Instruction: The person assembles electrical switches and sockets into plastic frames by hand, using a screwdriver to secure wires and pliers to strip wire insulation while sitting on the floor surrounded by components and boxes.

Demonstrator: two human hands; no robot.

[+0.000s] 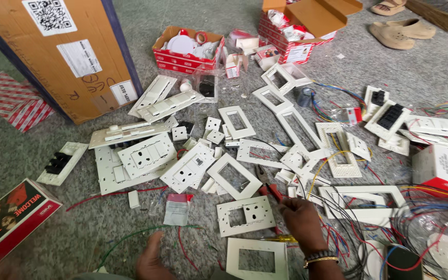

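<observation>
My right hand (303,222) reaches over the floor, fingers curled beside a white socket plate (246,214) and next to red-handled pliers (271,192); whether it grips anything I cannot tell. A yellow-handled screwdriver (281,239) lies just left of that wrist. My left hand (150,256) rests low at the bottom edge, near a green wire (130,237), fingers curled and partly cut off. A white frame plate (257,258) lies between the two hands.
Several white switch plates and frames (146,155) cover the grey floor. Tangled coloured wires (390,228) lie at the right. Red cartons (185,49) stand at the back, a large cardboard box (63,52) at the left, sandals (400,31) top right.
</observation>
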